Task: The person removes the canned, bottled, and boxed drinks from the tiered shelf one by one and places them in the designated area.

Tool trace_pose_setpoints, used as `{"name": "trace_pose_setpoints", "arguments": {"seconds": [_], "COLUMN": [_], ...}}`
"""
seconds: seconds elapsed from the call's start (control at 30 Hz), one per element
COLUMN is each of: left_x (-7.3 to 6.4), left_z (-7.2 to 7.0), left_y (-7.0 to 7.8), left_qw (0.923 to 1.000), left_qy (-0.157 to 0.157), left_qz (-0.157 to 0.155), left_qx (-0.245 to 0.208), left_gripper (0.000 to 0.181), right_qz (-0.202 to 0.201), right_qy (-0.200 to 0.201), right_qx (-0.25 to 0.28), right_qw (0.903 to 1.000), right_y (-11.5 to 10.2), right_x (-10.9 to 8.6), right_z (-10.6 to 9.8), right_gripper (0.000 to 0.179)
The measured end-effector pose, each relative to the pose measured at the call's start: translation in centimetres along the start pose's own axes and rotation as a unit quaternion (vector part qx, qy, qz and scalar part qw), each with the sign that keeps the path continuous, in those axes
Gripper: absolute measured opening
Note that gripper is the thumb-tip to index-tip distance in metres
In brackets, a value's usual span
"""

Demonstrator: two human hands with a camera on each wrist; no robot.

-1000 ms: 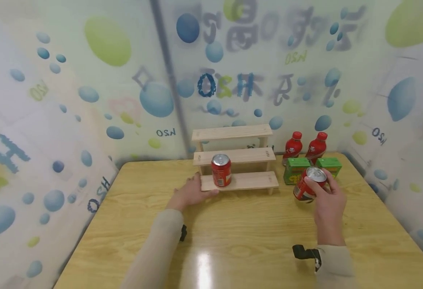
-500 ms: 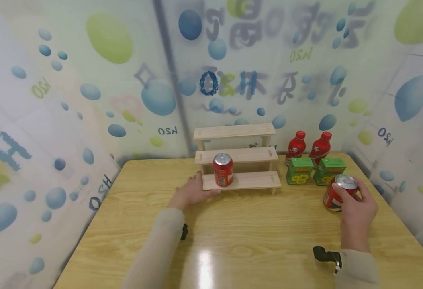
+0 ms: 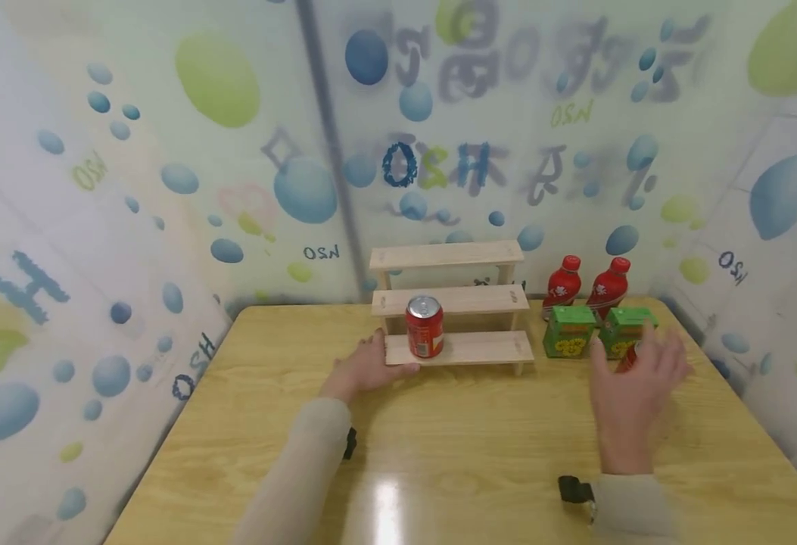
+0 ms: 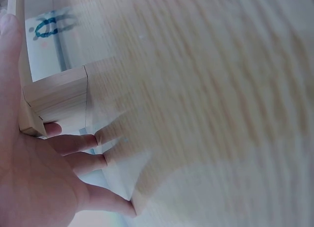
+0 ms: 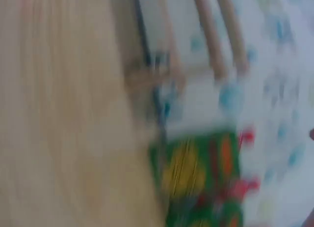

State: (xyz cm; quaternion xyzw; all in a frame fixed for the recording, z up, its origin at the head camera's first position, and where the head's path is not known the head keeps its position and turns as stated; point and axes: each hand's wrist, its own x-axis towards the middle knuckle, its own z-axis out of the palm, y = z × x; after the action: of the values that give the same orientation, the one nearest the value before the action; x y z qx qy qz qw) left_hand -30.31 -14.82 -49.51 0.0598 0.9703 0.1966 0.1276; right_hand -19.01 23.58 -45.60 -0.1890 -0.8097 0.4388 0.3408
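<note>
A three-step wooden display shelf (image 3: 466,348) stands at the back of the table. At its left end is my left hand (image 3: 360,367), holding the corner of the lowest step, thumb along the front edge. In the left wrist view several fingertips (image 4: 130,207) rest on the tabletop. One red drink can (image 3: 424,333) stands upright on that lowest step. My right hand (image 3: 636,386), motion-blurred with fingers spread, is over the table at the right. Another red can (image 3: 628,359) shows partly behind it, mostly hidden by the fingers.
Two green drink cartons, left (image 3: 570,333) and right (image 3: 623,325), stand right of the shelf. Behind them are two red-capped bottles, left (image 3: 563,286) and right (image 3: 608,288). A patterned curtain wall (image 3: 235,197) borders the wooden table (image 3: 466,454) at the back and sides.
My right hand carried the red can right, in front of the right carton, then let go of it and moved back left with fingers spread. My left hand stayed at the shelf.
</note>
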Motion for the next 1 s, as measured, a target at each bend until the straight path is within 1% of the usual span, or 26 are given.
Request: {"name": "trace_pose_setpoints", "arguments": {"seconds": [0.03, 0.07, 0.1, 0.13, 0.17, 0.2, 0.27, 0.3, 0.37, 0.4, 0.43, 0.47, 0.5, 0.57, 0.6, 0.67, 0.73, 0.87, 1.0], "left_x": [0.1, 0.2, 0.3, 0.2, 0.2, 0.0, -0.3, -0.4, -0.5, -0.5, -0.6, -0.6, -0.6, -0.7, -0.8, -0.8, -0.7, -0.6, -0.5], "left_z": [-0.1, -0.1, -0.2, -0.3, -0.4, -0.4, -0.4, -0.3, -0.2, -0.1, -0.1, 0.0, 0.0, 0.2, 0.3, 0.4, 0.3, -0.1, 0.2], "left_y": [0.1, 0.2, 0.3, 0.4, 0.4, 0.5, 0.5, 0.5, 0.6, 0.6, 0.6, 0.5, 0.5, 0.5, 0.5, 0.4, 0.3, 0.3, 0.1], "left_qw": [1.0, 1.0, 1.0, 0.9999, 0.9999, 0.9999, 0.9999, 0.9999, 1.0, 0.9999, 0.9999, 0.9999, 0.9999, 0.9998, 0.9998, 0.9999, 0.9999, 0.9999, 1.0], "left_qy": [0.001, 0.004, 0.007, 0.009, 0.009, 0.007, 0.005, 0.005, 0.007, 0.009, 0.011, 0.012, 0.014, 0.015, 0.014, 0.013, 0.013, 0.016, 0.01], "left_qz": [0.002, 0.004, 0.006, 0.008, 0.009, 0.008, 0.008, 0.008, 0.006, 0.005, 0.003, 0.002, 0.001, 0.001, 0.001, 0.005, 0.006, 0.0, -0.001], "left_qx": [-0.001, -0.003, -0.004, -0.007, -0.009, -0.009, -0.008, -0.007, -0.003, 0.003, 0.006, 0.009, 0.009, 0.011, 0.011, 0.007, 0.005, 0.003, 0.001], "left_gripper": [0.136, 0.135, 0.135, 0.134, 0.134, 0.133, 0.131, 0.13, 0.129, 0.128, 0.127, 0.126, 0.126, 0.125, 0.125, 0.124, 0.123, 0.12, 0.119], "right_qz": [-0.049, -0.089, -0.111, -0.125, -0.12, -0.109, -0.078, -0.058, -0.027, -0.014, -0.004, 0.002, 0.008, 0.016, 0.016, 0.012, 0.009, 0.004, 0.003], "right_qy": [0.006, -0.003, -0.032, -0.072, -0.124, -0.178, -0.28, -0.32, -0.376, -0.392, -0.402, -0.408, -0.409, -0.404, -0.397, -0.378, -0.361, -0.332, -0.313], "right_qx": [0.005, 0.022, 0.04, 0.054, 0.065, 0.071, 0.073, 0.077, 0.086, 0.093, 0.102, 0.108, 0.117, 0.136, 0.144, 0.157, 0.171, 0.174, 0.17], "right_qw": [0.9988, 0.9958, 0.9925, 0.988, 0.9828, 0.9753, 0.9541, 0.9425, 0.9224, 0.915, 0.9099, 0.9067, 0.9049, 0.9046, 0.9061, 0.9123, 0.9167, 0.9271, 0.9345], "right_y": [-1.5, -3.2, -4.9, -6.4, -7.8, -9.0, -10.3, -10.7, -10.9, -11.0, -10.9, -10.9, -10.9, -10.7, -10.6, -10.5, -10.7, -11.3, -11.3], "right_x": [-0.6, -1.1, -1.6, -2.2, -2.7, -3.1, -3.7, -3.8, -3.9, -3.8, -3.9, -4.0, -4.1, -4.6, -5.0, -5.6, -6.3, -7.0, -7.6], "right_z": [1.3, 2.6, 3.8, 5.1, 6.3, 7.5, 9.8, 10.9, 12.7, 13.4, 13.9, 14.2, 14.5, 14.9, 15.1, 15.4, 15.7, 16.4, 16.3], "right_gripper": [0.068, 0.063, 0.06, 0.059, 0.06, 0.065, 0.077, 0.084, 0.094, 0.096, 0.096, 0.095, 0.092, 0.087, 0.085, 0.083, 0.086, 0.087, 0.08]}}
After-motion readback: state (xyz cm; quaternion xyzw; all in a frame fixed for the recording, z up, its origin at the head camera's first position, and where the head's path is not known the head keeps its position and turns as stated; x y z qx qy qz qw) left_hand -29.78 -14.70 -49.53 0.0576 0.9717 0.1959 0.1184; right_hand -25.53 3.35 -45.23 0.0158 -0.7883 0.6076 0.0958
